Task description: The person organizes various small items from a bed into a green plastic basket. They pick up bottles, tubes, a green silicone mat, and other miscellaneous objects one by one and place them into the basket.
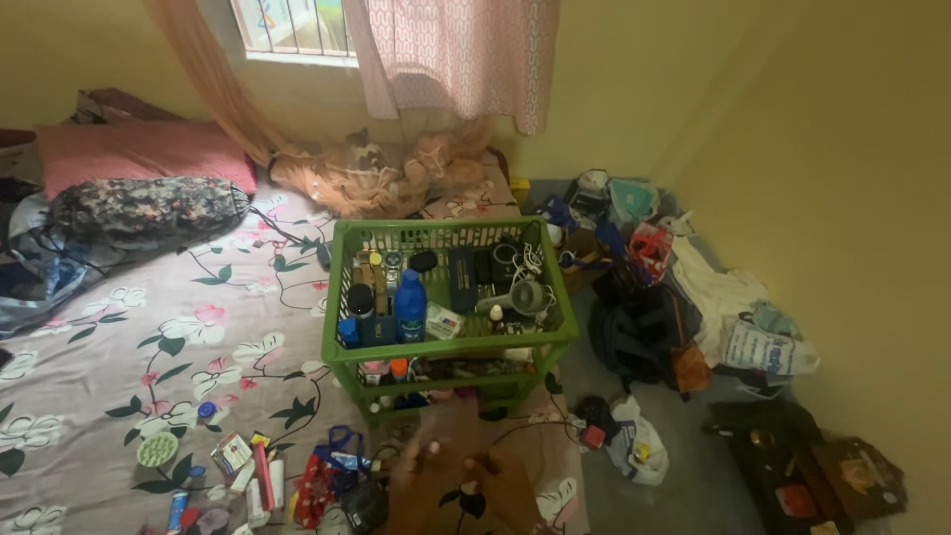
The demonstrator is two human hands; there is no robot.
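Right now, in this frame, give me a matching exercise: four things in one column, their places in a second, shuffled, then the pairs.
Things:
1. blue bottle
2. pink pillow
3. black bag
4. round green lid

Places:
A. on the floor, right of the green rack
B. on the floral sheet, lower left
C. top tray of the rack
D. head of the bed, upper left

Pairs: 1-C, 2-D, 3-A, 4-B
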